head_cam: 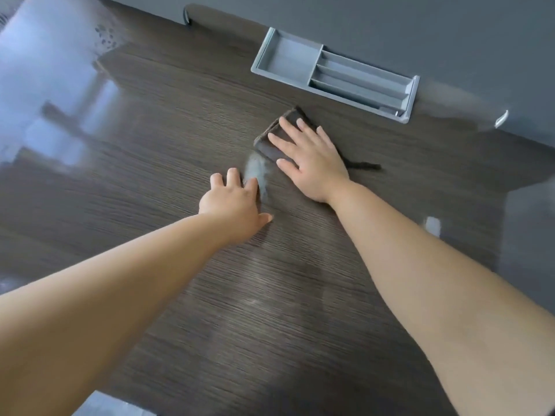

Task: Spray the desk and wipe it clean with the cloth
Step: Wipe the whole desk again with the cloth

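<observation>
fingers (pixel 289 130) of the right hand (pixel 312 166) lie straight and apart, pressing flat on a folded dark cloth (pixel 265 144); a loose corner of it trails out from under the wrist. the cloth lies on the dark wood-grain desk (pixel 150 151), near the grey tray (pixel 333 73) by the back wall, on its near side. farther from the tray, the left hand (pixel 232 202) rests palm down on the desk, fingers (pixel 232 177) straight and slightly apart, thumb out, holding nothing. a pale wet smear (pixel 255 169) lies between that hand and the cloth. droplets (pixel 105 34) bead well left of the tray.
</observation>
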The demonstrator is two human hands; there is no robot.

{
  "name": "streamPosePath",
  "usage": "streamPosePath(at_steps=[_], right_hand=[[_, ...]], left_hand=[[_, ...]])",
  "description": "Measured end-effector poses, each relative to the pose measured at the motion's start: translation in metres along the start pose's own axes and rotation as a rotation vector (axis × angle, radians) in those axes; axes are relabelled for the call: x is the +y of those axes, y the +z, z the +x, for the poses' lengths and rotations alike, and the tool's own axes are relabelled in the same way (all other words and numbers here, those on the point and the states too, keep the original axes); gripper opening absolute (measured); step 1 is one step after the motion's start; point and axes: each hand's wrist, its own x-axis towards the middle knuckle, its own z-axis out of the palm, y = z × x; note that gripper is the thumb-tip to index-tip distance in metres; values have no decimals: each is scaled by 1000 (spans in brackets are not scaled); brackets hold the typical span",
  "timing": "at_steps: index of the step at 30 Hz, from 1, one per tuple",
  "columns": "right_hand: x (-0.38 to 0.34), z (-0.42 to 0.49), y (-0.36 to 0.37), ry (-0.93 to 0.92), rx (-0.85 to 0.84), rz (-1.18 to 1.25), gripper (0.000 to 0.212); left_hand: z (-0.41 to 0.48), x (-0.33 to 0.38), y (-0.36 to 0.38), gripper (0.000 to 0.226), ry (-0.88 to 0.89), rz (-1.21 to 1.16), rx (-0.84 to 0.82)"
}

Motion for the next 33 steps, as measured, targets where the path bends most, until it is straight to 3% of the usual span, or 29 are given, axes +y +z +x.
streamPosePath(at_steps=[2, 6, 7, 9, 12, 13, 14, 15, 18, 19, 21, 24, 26, 28, 31, 33], right_hand=[[25, 3, -5, 60, 21, 2, 47], [2, 31, -2, 818, 210, 89, 53], [-20, 41, -1, 878, 189, 103, 55], [-59, 50, 8, 628, 120, 35, 58], [-76, 40, 13, -25, -27, -78, 59], [-65, 42, 12, -108, -42, -88, 57], [-51, 46, 10, -67, -27, -80, 56], [-41, 52, 8, 83, 18, -73, 55], [-47, 77, 6, 756, 170, 63, 57], [-62, 84, 8, 865, 186, 100, 59], [-106, 94, 18, 749, 186, 67, 59], [-140, 76, 32, 130, 73, -30, 54], [-117, 72, 29, -78, 40, -72, 52], [-86, 79, 23, 172, 122, -96, 52], [-81, 101, 15, 845, 224, 72, 52], [-119, 114, 19, 862, 208, 72, 55]], left_hand=[[3, -11, -7, 66, 42, -46, -9], [13, -35, -19, 51, 70, -202, 75], [15, -41, -19, 51, 71, -219, 111], [18, -60, -20, 56, 52, -219, 184], [23, -103, -20, 77, -16, -168, 196], [26, -120, -21, 86, -53, -160, 182], [29, -134, -20, 94, -88, -155, 163], [32, -147, -19, 100, -116, -162, 139], [38, -169, -16, 109, -159, -237, 109], [39, -167, -14, 111, -152, -242, 113], [40, -171, -11, 112, -121, -230, 117], [39, -174, -11, 115, -91, -158, 122], [39, -178, -12, 116, -69, -123, 112], [38, -185, -15, 114, -35, -125, 98], [39, -195, -20, 104, 7, -162, 147], [43, -199, -21, 101, 7, -180, 201]])
